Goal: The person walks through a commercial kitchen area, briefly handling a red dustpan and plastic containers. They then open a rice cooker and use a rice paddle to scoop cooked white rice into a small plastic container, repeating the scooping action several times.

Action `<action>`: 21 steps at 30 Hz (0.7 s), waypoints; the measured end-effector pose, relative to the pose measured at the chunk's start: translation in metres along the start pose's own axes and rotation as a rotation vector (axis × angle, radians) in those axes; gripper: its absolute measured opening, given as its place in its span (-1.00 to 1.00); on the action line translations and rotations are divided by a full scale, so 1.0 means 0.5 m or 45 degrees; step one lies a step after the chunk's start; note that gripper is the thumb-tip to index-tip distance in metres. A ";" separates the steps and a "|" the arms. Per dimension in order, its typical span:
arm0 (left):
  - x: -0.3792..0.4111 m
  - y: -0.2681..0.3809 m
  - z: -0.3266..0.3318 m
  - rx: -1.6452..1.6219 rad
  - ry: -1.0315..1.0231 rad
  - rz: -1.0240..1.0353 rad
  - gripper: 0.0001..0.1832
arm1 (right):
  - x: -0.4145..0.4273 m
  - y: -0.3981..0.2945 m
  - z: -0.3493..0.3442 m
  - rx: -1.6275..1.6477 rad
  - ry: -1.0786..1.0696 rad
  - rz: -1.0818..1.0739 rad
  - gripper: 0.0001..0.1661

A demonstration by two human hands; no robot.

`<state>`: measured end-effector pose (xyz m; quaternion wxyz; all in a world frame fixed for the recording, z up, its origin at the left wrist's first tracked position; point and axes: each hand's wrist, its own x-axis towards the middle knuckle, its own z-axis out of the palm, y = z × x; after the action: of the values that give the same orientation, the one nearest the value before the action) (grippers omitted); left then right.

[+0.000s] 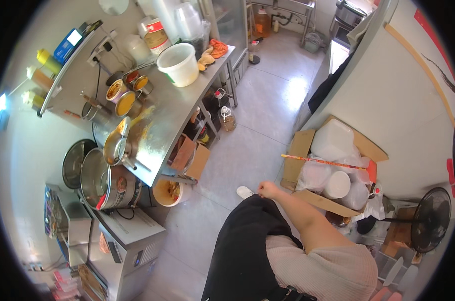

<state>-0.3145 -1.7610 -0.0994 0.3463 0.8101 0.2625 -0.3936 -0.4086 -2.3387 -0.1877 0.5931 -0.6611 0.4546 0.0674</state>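
Observation:
My right hand [268, 190] is by the black cloth [246, 233] over my leg, just above a white shoe [245, 192]. Its fingers are curled in, and no object shows in them. My left hand is out of view. To my left runs a steel table [174, 99] holding a white plastic bucket [178, 67], a steel saucepan [116, 145] and containers of orange-yellow sauce [125, 103]. On the right, an open cardboard box [317, 203] holds white plastic tubs [337, 184]. A thin red-and-yellow strip [325, 161] crosses above them.
A large steel pot [95, 177] stands at the table's near end, above a floor bucket [167, 193] with food scraps. A jug [227, 118] stands beside the table legs. At right is a black fan [432, 220]. Tiled floor [257, 113] runs between table and box.

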 end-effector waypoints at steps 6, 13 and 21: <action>0.035 0.117 -0.018 0.151 -0.060 0.083 -0.79 | -0.030 0.042 0.018 -0.356 0.232 -0.158 -0.71; 0.086 0.264 -0.024 0.191 -0.045 0.199 -0.78 | -0.038 0.179 -0.100 -0.145 0.156 0.256 -0.51; 0.074 0.310 0.099 0.027 -0.012 0.172 -0.76 | 0.011 0.123 -0.177 -0.062 0.182 0.422 -0.71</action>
<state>-0.2085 -1.8900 -0.0970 0.3646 0.8278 0.2012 -0.3759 -0.4869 -2.4092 -0.2104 0.5239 -0.5943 0.5966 0.1281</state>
